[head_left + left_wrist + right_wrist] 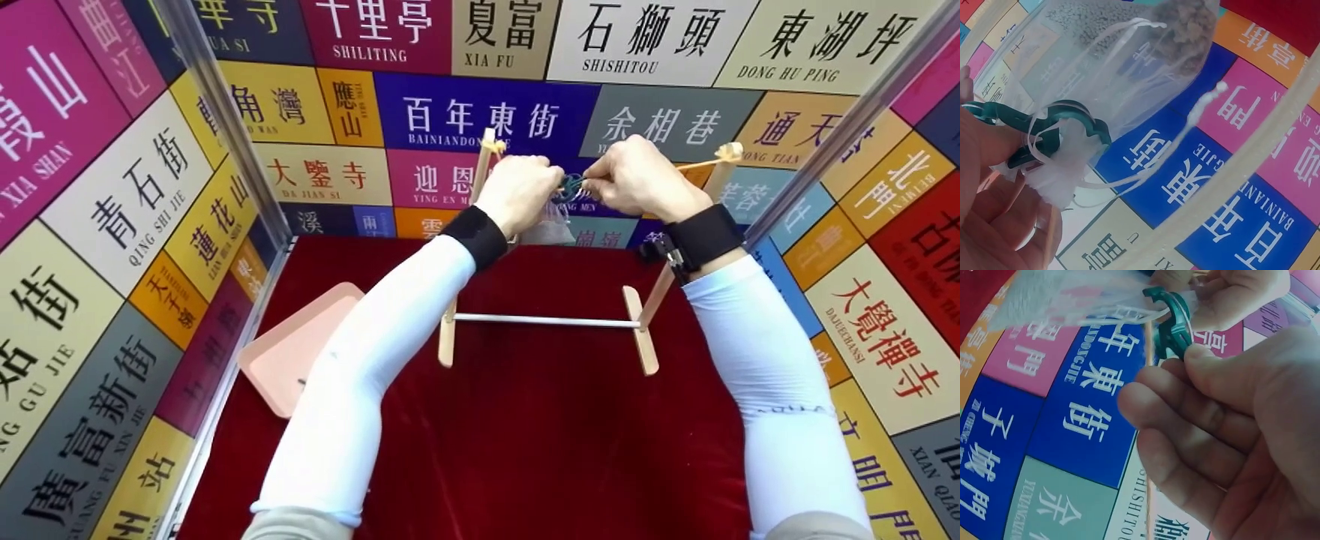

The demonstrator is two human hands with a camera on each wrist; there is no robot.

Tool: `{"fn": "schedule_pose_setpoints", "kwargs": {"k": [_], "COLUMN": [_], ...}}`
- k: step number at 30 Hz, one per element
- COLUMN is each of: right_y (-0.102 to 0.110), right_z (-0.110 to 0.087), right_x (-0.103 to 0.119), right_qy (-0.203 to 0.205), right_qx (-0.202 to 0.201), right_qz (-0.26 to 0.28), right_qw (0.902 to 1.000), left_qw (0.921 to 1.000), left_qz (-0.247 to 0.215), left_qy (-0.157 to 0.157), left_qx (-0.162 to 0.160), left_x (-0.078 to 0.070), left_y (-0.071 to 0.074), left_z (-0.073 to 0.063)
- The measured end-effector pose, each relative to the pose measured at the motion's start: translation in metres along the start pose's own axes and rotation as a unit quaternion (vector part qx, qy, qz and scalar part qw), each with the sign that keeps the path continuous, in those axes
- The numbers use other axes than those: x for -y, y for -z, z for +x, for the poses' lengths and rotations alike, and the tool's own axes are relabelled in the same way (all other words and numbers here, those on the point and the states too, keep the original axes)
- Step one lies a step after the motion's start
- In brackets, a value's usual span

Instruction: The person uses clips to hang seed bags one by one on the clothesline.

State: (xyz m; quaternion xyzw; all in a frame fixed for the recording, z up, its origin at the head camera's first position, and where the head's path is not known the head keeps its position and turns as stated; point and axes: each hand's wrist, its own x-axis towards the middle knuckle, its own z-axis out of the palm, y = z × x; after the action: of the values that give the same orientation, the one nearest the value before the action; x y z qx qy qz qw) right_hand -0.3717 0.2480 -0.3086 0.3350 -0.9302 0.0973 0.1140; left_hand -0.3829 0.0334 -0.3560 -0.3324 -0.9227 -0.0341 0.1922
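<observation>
A sheer white drawstring bag (1129, 67) with grey grains and brownish lumps inside hangs from the hands, in front of the back wall. My left hand (523, 191) pinches its gathered neck (1064, 180) between thumb and fingers. Around that neck sits a small green plastic clip (1172, 329), and the bag's white drawstrings (1145, 174) dangle beside it. My right hand (637, 180) pinches one end of the clip between thumb and index finger, the other fingers loosely curled. Both hands are raised between the tops of a wooden stand's two posts (720, 180).
A metal rod (547, 321) joins the stand's posts low down, above wooden feet (640, 330). A thin orange cord (697, 163) runs from the right post's top behind the right hand. A pink tray (300, 352) lies left on the red cloth (540, 435). Lettered panels enclose the space.
</observation>
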Motion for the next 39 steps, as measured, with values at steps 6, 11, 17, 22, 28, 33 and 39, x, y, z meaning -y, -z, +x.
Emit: {"fn": "schedule_pose_setpoints", "kwargs": {"k": [6,11,17,22,28,33,39], "right_y": [0.004,-0.006,-0.014,-0.021,-0.028,-0.032,-0.042], "right_z": [0.001,0.007,0.009,0.007,-0.001,-0.011,-0.024], "right_x": [-0.002,0.008,0.023,0.025,0.020,0.016,0.012], "right_qy": [-0.006,0.017,-0.003,0.006,0.010,-0.007,-0.038], "right_qx": [0.031,0.020,0.007,0.028,-0.001,-0.026,-0.024], "right_qz": [0.009,-0.039,-0.084,-0.071,-0.035,-0.035,-0.048], "right_qw": [0.9995,0.9989,0.9964,0.9970,0.9993,0.9990,0.9979], "left_qw": [1.0000,0.9998,0.9999,0.9992,0.9988,0.9991,0.9976], "left_qz": [-0.001,0.005,-0.006,-0.037,-0.048,-0.036,-0.025], "left_qy": [0.000,0.006,0.009,0.012,0.000,-0.020,-0.057], "left_qx": [0.003,0.017,0.011,0.003,0.005,-0.003,-0.029], "left_x": [-0.003,-0.004,-0.002,0.004,0.007,0.003,-0.004], "left_y": [0.002,0.004,0.005,0.003,0.000,0.000,-0.002], "left_z": [0.001,0.001,0.002,-0.001,-0.003,-0.008,-0.017]}}
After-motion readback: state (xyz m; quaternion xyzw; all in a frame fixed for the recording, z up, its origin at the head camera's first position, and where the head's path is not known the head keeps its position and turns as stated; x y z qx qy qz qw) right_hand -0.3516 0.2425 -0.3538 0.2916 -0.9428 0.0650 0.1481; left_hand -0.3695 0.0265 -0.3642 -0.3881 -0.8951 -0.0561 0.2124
